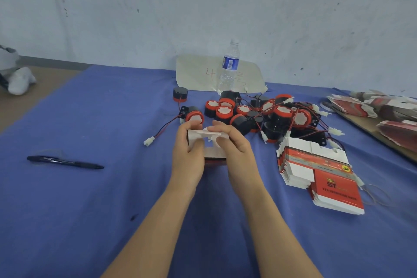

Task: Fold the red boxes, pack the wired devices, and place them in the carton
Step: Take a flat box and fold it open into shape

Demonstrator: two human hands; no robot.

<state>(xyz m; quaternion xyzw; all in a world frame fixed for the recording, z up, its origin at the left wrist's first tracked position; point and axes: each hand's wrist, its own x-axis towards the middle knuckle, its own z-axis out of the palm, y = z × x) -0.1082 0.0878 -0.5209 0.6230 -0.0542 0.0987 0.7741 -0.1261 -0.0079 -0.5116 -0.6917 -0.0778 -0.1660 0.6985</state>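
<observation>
Cloth (90, 198), blue, covers the table. Mid-table both hands lift a red box (214, 153) – open end toward the wall, flaps up. Left hand (188, 153) clamps its left side; right hand (234, 146) pinches a white flap. Flat boxes (316, 174) lie right – wired devices (259, 113) behind.

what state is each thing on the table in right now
box: partly folded, flaps open, held in both hands
left hand: gripping the box
right hand: gripping the box
flat boxes: unfolded, stacked
devices: loose in a pile, unpacked
water bottle: upright, capped
pen: lying flat
</observation>
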